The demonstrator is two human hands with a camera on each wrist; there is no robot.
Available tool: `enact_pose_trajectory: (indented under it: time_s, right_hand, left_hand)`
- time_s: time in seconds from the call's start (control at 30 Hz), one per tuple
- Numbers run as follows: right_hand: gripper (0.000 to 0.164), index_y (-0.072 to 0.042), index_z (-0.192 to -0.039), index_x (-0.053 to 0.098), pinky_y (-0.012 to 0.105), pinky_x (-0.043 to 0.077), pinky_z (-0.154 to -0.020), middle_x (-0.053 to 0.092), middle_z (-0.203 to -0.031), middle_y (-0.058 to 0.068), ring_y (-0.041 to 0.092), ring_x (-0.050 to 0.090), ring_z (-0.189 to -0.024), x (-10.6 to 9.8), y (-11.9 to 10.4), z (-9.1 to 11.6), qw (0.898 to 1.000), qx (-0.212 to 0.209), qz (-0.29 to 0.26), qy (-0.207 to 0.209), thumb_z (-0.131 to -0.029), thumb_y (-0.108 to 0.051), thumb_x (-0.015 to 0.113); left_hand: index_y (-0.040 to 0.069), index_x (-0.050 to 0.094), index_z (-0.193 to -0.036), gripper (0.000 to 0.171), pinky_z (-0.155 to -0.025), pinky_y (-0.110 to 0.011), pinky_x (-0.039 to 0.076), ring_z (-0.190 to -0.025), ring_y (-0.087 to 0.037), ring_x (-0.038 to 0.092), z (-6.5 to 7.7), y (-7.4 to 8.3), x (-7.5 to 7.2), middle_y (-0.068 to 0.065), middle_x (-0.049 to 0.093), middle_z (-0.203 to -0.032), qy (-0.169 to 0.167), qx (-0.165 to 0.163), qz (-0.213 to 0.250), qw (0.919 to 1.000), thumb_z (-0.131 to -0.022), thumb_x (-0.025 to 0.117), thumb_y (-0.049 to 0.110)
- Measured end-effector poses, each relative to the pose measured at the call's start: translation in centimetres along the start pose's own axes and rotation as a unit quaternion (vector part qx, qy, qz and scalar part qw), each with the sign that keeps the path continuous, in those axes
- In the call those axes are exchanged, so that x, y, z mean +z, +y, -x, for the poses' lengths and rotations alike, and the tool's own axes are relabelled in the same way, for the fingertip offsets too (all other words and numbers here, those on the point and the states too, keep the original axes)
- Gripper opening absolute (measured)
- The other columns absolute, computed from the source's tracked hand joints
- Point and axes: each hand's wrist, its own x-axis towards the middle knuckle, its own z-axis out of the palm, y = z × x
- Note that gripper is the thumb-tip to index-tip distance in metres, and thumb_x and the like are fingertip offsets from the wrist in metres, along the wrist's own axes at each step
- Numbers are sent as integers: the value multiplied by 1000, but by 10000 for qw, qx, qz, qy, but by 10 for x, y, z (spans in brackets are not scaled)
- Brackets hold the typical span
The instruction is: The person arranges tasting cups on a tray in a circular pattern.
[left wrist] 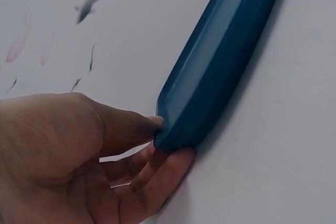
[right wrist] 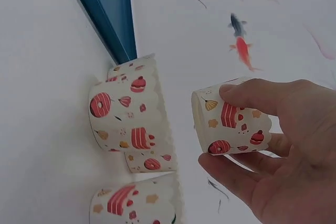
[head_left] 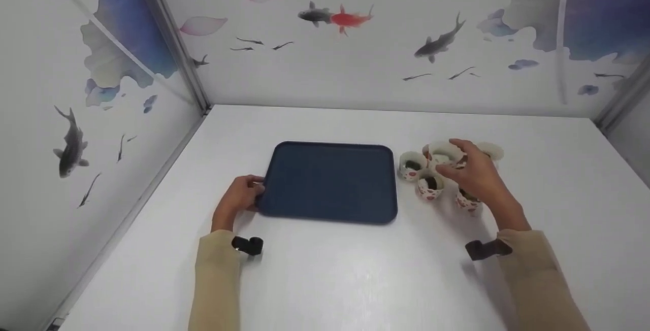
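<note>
We've got our left hand pinching the left edge of the tray on the counter and our right hand pinching one cup, its lift seemingly done, with the other cups left standing beside the tray, none aboard.

At least five cups to one tray!

And that five is a minimum, with part of the cluster hidden behind fingers! One cup in the right hand, at least four more around it. A single tray, and a single table under the lot. Two hands on show, that right one plus one left hand. Two sleeves, two black wrist mounts, a pair of each! Up on the walls: one red fish, three grey fish in full view, two pink petals, two big blue patches!
</note>
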Motion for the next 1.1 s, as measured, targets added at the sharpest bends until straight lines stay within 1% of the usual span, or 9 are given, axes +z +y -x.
enact_pose_trajectory:
  time_s: [0.17, 0.3, 0.37, 0.43, 0.57, 0.67, 0.8, 0.9, 1.1]
  right_hand:
    - [78, -10, -159, 24, 58, 46, -102, 29, -160, 25, 44, 43, -135, 13, -10, -10, 9999, -105, 53, -50, -97, -31, 66]
    - [75, -10, -158, 27, 43, 51, -83, 51, -135, 25, 35, 55, -108, 23, -18, -19, 9996, -184, 217, -59, -96, -26, 67]
    - [75, -10, -158, 28, 36, 48, -75, 56, -122, 22, 29, 55, -97, 28, -23, -24, 9993, -222, 279, -93, -96, -26, 67]
    - [75, -10, -158, 28, 34, 47, -73, 56, -120, 21, 29, 55, -94, 32, -28, -29, 9991, -263, 279, -164, -96, -26, 67]
    - [75, -11, -158, 26, 44, 51, -89, 42, -149, 24, 37, 54, -120, 39, -39, -40, 9991, -255, 24, -351, -96, -23, 67]
    - [75, -15, -158, 26, 52, 49, -98, 38, -156, 22, 40, 51, -131, 44, -48, -47, 9989, -170, 72, -425, -96, -26, 66]
    - [75, -17, -158, 26, 51, 50, -96, 44, -151, 20, 38, 55, -125, 52, -58, -57, 9985, -197, 44, -518, -96, -27, 67]
    - [74, -12, -157, 28, 50, 50, -97, 46, -148, 20, 35, 55, -122, 59, -65, -63, 9976, -376, -144, -560, -95, -21, 68]
    - [72, -6, -154, 32, 50, 47, -102, 52, -138, 22, 33, 54, -114, 78, -75, -76, 9965, -564, 4, -613, -93, -17, 70]
  left_hand:
    - [-4, 52, -141, 40, -72, -32, 59, -98, -24, 66, 0, 0, 2, -26, 62, -128, 84, 44, 1, 10000, -103, 46, 8]
    - [-4, 54, -139, 39, -71, -33, 60, -98, -25, 68, 0, 2, 4, -28, 62, -130, 193, 45, -44, 9998, -102, 46, 7]
    - [-3, 54, -139, 39, -71, -32, 59, -99, -25, 69, -1, 2, 5, -26, 63, -131, 254, -36, -27, 9997, -102, 47, 7]
    - [-2, 55, -139, 39, -70, -32, 59, -98, -25, 68, -1, 2, 5, -26, 62, -131, 293, -109, 11, 9995, -103, 47, 7]
    - [-2, 55, -139, 39, -70, -31, 58, -99, -25, 68, 0, 2, 4, -26, 62, -131, 334, -98, 32, 9994, -102, 46, 8]
    - [-3, 54, -140, 39, -71, -31, 58, -100, -26, 68, 0, 2, 4, -27, 62, -131, 299, -72, 18, 9995, -103, 46, 7]
    - [-2, 53, -141, 40, -72, -31, 58, -101, -25, 68, 0, 4, 3, -26, 61, -132, 229, -149, 37, 9996, -103, 45, 8]
    - [-1, 53, -141, 40, -72, -30, 57, -99, -24, 67, 0, 4, 4, -25, 62, -131, 215, -167, 91, 9996, -103, 46, 9]
    - [-2, 52, -141, 40, -71, -29, 57, -98, -23, 67, -1, 3, 4, -26, 61, -131, 220, -106, 44, 9997, -103, 45, 8]
